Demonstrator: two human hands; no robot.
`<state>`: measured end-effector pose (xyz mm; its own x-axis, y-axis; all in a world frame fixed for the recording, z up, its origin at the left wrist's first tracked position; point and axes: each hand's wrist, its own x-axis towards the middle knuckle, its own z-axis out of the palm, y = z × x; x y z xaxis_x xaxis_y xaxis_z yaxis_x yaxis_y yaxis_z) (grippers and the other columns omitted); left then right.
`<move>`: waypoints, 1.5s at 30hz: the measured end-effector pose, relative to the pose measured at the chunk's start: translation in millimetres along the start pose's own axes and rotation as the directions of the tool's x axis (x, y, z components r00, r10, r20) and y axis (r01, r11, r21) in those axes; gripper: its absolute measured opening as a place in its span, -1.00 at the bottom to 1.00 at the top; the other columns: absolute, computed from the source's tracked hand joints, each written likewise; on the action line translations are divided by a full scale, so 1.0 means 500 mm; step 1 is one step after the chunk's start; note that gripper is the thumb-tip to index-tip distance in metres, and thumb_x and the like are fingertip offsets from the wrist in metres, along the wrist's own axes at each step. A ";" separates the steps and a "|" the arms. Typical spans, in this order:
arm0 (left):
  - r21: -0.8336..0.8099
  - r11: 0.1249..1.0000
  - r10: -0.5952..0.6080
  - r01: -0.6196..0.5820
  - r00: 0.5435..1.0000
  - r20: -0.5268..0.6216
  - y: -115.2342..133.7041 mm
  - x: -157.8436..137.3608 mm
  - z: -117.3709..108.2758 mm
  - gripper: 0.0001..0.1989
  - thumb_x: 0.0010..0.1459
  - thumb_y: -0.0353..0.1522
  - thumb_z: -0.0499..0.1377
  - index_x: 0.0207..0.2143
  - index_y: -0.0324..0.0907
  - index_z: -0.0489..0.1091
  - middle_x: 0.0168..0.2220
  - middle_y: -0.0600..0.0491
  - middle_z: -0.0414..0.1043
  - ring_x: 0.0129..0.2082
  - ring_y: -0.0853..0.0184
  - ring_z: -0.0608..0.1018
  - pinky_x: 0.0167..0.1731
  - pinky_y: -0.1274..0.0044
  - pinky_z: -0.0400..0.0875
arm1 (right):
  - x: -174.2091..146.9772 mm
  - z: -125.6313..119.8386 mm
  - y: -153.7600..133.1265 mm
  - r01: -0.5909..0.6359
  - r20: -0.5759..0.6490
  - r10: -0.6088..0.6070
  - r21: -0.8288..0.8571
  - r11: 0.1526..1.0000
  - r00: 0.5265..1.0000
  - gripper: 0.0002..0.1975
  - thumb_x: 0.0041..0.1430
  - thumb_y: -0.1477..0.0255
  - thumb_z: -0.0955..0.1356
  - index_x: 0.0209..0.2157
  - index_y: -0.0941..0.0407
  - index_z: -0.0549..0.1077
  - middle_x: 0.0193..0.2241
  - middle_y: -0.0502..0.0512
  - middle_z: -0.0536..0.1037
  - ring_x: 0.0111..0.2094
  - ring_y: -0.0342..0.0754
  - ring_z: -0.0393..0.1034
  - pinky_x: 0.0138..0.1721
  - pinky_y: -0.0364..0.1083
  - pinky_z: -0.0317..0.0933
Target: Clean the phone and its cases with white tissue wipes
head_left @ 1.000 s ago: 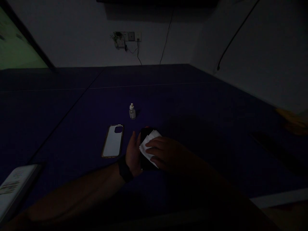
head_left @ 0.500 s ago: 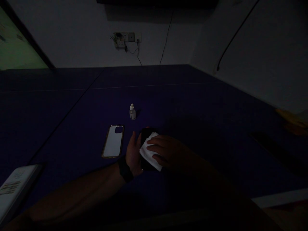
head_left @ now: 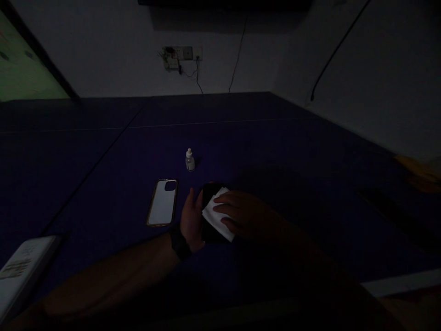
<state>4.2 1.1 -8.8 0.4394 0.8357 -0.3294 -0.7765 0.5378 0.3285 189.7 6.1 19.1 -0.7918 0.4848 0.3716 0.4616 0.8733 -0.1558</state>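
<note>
My left hand [head_left: 191,225] cradles the dark phone [head_left: 209,191] along its left side, thumb standing clear, while my right hand [head_left: 245,214], fingers slightly parted, holds a white cloth [head_left: 217,219] against the phone's upper face. The phone is located between both hands, over the blue worktop [head_left: 275,142]. A rimmed phone case [head_left: 161,205] lies just left of my left hand; a small white-capped bottle [head_left: 190,164] stands upright beyond that hand.
</note>
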 end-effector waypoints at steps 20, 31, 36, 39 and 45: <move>0.002 1.000 -0.010 0.010 0.999 -0.039 0.001 -0.009 0.013 -0.36 0.40 0.04 -0.12 0.38 -0.01 0.19 0.07 -0.11 0.52 -0.05 0.08 0.59 0.05 0.21 0.38 | -0.007 0.006 0.002 0.025 -0.124 -0.034 -0.070 0.997 0.992 -0.77 0.37 0.45 0.30 -0.06 0.18 0.57 -0.08 0.23 0.67 -0.01 0.03 0.56 0.08 0.06 0.42; 0.007 1.000 0.000 0.001 0.998 -0.067 0.006 -0.009 0.020 -0.37 0.41 0.02 -0.14 0.35 -0.06 0.23 0.07 -0.14 0.52 -0.04 0.06 0.59 0.07 0.20 0.38 | -0.010 -0.010 -0.011 0.022 -0.068 -0.028 -0.083 0.996 0.997 -0.69 0.38 0.36 0.30 0.03 0.20 0.54 0.04 0.29 0.63 0.07 0.10 0.53 0.17 0.15 0.38; 0.005 1.000 -0.015 0.015 0.999 -0.031 0.006 -0.004 0.013 -0.37 0.40 0.03 -0.12 0.33 -0.07 0.27 0.08 -0.14 0.52 -0.04 0.05 0.59 0.05 0.20 0.40 | -0.006 -0.008 -0.019 0.064 -0.062 -0.066 -0.035 0.997 0.996 -0.71 0.36 0.37 0.31 -0.02 0.22 0.55 0.00 0.30 0.64 0.04 0.09 0.54 0.17 0.11 0.38; 0.012 1.000 -0.004 0.005 0.999 -0.034 0.005 -0.006 0.013 -0.37 0.40 0.03 -0.11 0.35 -0.04 0.24 0.09 -0.13 0.51 -0.03 0.06 0.59 0.06 0.21 0.39 | -0.003 -0.004 -0.018 0.057 -0.053 -0.059 -0.040 0.998 0.997 -0.71 0.36 0.38 0.32 0.02 0.20 0.54 0.02 0.29 0.63 0.05 0.09 0.53 0.18 0.13 0.35; 0.038 0.999 0.000 0.003 0.996 -0.084 0.004 -0.014 0.022 -0.37 0.40 0.03 -0.11 0.37 -0.02 0.20 0.08 -0.13 0.52 -0.03 0.05 0.59 0.05 0.18 0.39 | -0.005 -0.010 -0.011 0.050 -0.140 -0.061 -0.079 0.996 0.988 -0.78 0.38 0.43 0.29 -0.12 0.15 0.58 -0.14 0.18 0.69 -0.08 0.04 0.57 0.10 0.10 0.40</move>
<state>4.3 -2.4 4.1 0.3996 0.8236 -0.4026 -0.7575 0.5440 0.3609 191.1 -0.3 23.9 -0.7548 0.4192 0.5045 0.4512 0.8901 -0.0644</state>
